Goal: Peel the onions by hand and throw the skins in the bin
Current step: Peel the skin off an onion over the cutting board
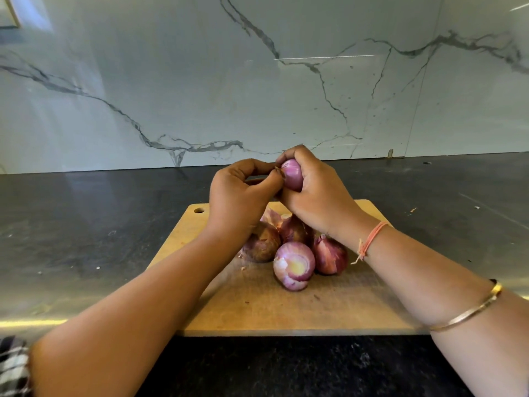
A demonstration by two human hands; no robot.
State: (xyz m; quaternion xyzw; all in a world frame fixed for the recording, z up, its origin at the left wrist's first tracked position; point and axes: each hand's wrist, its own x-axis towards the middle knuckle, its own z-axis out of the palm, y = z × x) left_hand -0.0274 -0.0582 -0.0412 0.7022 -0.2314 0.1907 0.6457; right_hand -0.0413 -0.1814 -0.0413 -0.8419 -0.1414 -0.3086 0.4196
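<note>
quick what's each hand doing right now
Left hand: closed, pinching the dry skin at the tip of the red onion.
Right hand: closed around the red onion, holding it above the cutting board.

Chopping board: matt, scuffed wood.
Tabletop: dark polished stone, reflective.
Wall: glossy veined marble.
Peeled onion: smooth, shiny.
Bangle: polished metal.
</note>
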